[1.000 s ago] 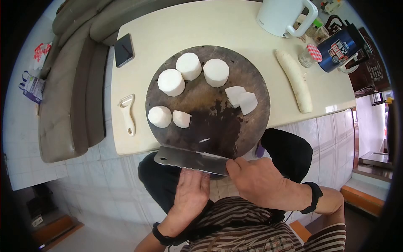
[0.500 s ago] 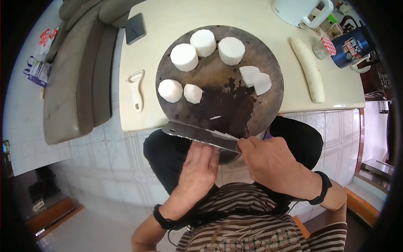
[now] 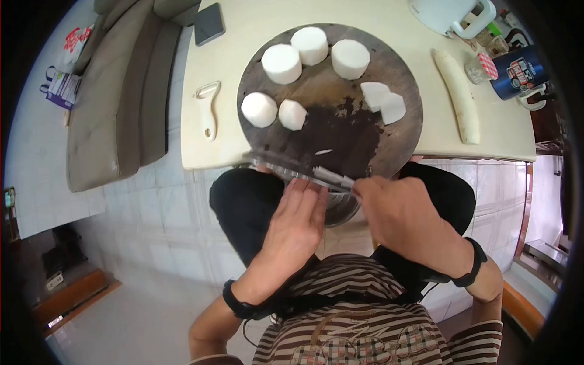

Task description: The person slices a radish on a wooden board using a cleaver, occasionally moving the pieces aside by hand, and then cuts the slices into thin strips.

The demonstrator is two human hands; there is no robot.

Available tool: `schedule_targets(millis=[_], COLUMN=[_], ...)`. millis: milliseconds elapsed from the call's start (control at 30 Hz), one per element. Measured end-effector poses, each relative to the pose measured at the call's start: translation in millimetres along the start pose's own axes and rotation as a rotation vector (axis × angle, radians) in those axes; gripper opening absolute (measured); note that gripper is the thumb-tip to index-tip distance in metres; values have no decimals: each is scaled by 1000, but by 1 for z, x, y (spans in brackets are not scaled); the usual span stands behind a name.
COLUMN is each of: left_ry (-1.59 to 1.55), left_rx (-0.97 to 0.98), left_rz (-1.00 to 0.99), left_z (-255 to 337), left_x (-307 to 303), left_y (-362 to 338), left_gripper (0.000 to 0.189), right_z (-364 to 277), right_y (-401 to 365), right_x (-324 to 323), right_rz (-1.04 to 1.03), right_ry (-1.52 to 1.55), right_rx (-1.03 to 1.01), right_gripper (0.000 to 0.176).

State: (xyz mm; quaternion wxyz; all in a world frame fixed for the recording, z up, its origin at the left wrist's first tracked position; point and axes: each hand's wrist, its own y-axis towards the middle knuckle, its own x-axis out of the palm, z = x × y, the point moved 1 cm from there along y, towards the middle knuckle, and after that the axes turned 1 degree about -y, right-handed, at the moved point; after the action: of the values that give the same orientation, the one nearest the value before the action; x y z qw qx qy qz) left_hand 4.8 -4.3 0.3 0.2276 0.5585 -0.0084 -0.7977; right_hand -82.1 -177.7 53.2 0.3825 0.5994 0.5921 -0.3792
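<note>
Right grip (image 3: pixel 396 210) clenches the blurred grey cleaver (image 3: pixel 293 168) (white slivers (image 3: pixel 331 176) on it); left grip (image 3: pixel 297 228) unclear.

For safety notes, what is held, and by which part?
The right hand holds the knife by its handle end; for the left hand, I cannot tell.

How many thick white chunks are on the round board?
5. Three big chunks sit along the far side of the board; two smaller chunks are at its left. The knife may hide more.
</note>
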Motion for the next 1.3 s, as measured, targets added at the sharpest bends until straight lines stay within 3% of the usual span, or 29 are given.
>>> schedule_targets(millis=[167, 300, 533, 600, 733, 800, 1100, 1300], left_ry=[-147, -137, -118, 10, 37, -135, -123, 21], left_rx=[-133, -116, -147, -42, -12, -149, -225, -41], left_rz=[62, 21, 31, 0, -19, -20, -17, -25], left_z=[-1, -2, 0, 2, 3, 2, 5, 4], left_x=[7, 6, 7, 1, -2, 1, 3, -1], left_y=[-4, -6, -8, -3, -1, -6, -5, -2], left_gripper=[23, 21, 28, 27, 28, 30, 29, 29], right_z=[2, -3, -5, 2, 8, 3, -3, 9], right_y=[-5, -5, 11, 14, 2, -3, 3, 7], right_x=[-5, -7, -1, 3, -4, -10, -2, -2], right_rz=[-97, -120, -166, -70, -50, -109, -169, -27], right_ry=[-13, -60, -36, 62, 96, 83, 44, 91], right_rx=[-3, -18, -62, -3, -24, -40, -23, -26], right_gripper=[16, 17, 17, 19, 19, 19, 14, 15])
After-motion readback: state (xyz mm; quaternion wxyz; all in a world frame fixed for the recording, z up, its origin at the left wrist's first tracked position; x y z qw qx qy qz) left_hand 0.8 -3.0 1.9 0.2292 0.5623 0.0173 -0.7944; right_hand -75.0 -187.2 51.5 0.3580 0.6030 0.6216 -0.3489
